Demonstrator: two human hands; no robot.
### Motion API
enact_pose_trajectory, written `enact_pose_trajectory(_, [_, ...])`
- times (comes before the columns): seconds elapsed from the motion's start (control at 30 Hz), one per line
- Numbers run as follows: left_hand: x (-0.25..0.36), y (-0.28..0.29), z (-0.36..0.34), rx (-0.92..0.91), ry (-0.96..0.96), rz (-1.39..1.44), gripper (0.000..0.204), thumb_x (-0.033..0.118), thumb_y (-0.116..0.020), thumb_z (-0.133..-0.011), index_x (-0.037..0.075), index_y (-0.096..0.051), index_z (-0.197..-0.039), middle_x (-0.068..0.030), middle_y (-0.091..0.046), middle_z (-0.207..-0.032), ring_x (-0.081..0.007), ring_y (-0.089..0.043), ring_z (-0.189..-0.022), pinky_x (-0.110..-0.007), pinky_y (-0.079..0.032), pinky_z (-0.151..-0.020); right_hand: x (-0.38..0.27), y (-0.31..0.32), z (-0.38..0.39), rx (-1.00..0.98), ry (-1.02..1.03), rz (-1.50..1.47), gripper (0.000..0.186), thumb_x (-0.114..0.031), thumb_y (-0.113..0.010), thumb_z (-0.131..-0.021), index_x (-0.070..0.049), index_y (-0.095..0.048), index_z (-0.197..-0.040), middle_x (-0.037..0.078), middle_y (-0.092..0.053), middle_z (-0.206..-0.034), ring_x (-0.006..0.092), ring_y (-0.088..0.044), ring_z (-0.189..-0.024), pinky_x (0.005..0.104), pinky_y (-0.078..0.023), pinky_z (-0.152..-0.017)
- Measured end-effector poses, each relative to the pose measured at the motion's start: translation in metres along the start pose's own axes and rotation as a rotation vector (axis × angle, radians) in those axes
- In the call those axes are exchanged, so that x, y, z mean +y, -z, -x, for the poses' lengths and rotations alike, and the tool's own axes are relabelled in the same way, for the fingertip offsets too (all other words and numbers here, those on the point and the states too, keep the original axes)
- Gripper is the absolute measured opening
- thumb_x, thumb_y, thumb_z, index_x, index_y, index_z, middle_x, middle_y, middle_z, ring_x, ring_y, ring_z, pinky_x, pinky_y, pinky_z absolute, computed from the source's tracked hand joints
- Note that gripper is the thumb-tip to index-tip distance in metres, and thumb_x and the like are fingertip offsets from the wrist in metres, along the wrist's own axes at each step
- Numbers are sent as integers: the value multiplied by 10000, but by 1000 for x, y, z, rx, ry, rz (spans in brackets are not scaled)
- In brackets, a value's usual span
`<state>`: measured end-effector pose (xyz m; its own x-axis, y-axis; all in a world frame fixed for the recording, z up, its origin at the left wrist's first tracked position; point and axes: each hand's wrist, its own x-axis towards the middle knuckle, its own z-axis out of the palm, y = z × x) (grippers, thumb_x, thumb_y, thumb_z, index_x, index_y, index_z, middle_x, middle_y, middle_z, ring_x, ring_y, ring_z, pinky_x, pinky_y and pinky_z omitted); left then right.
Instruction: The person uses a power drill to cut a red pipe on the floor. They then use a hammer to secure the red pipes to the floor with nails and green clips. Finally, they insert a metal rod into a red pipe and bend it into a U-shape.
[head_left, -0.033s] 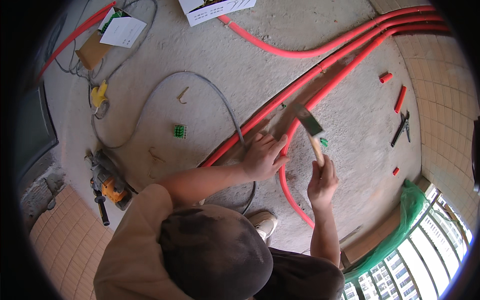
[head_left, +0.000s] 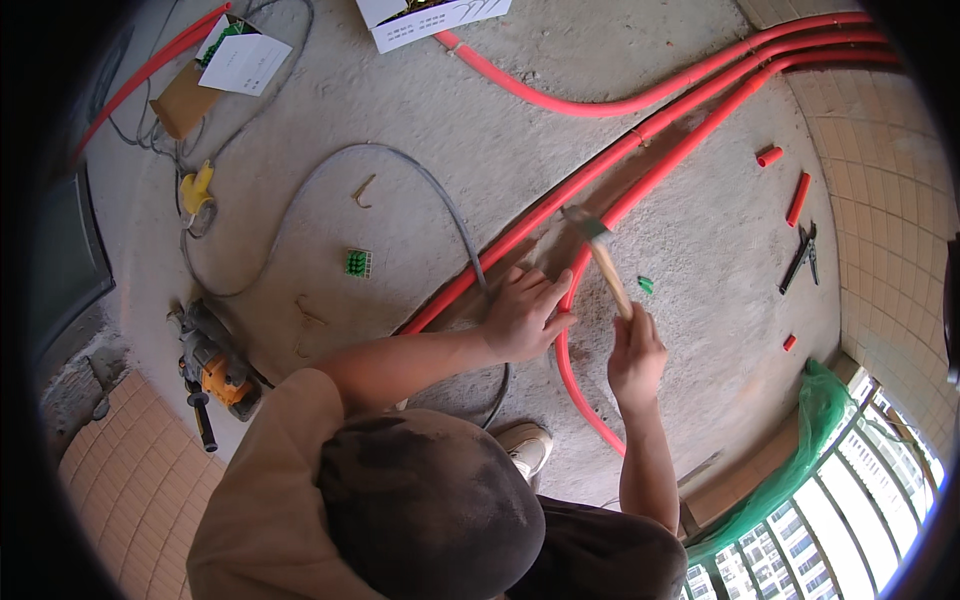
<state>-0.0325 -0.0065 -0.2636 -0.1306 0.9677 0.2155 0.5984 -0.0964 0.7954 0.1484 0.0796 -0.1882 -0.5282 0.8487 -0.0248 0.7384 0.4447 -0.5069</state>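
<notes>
Forward-left from the right hand (head_left: 637, 362), grip clenched round the wooden handle (head_left: 613, 280), slants the hammer (head_left: 603, 255).

A hammer (head_left: 608, 268) with a pale wooden handle and a dark metal head is held aslant above the floor by the right hand (head_left: 637, 360). Its head points up and to the left in view, slightly blurred, and overlaps a long red pipe (head_left: 658, 174); whether they touch cannot be told. The pipe is slim, round and smooth. It comes down from the upper right along the bare concrete floor in a nearly straight run, then bends toward the bottom, curving to the right near the right forearm. The left hand (head_left: 522, 315) rests its fingers on the bend.
</notes>
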Motion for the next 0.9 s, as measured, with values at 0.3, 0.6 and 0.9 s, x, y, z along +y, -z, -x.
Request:
enact_pose_trajectory(0.3, [1,7,2,-22,28,-5,679,224,-786,-822,-78,-505,-1361,-93,-637,-871,-252,-567,-826,-428,-365,-804,-28,25,-4,111,-67,-70,258,0,-665,-921,25,-628,-1175,192,-674,-890,338,-689,-699,393,-544,-582])
enact_pose_trajectory(0.6, [2,15,-3,-44,42,42,550,159,-731,-860,-84,-558,-1321,-115,-633,-862,-282,-570,-821,-426,-388,-802,-64,9,35,-75,-405,-355,253,-70,-605,-974,32,-521,-1190,198,-642,-832,324,-670,-670,417,-528,-595])
enact_pose_trajectory(0.9, [-16,62,-33,107,78,-2,359,-37,-648,-816,49,-699,-1162,-117,-564,-1052,-319,-519,-991,-425,-422,-895,-108,-51,48,144,-456,-386,357,-70,-580,-985,35,-418,-1286,255,-634,-778,461,-638,-667,508,-485,-572])
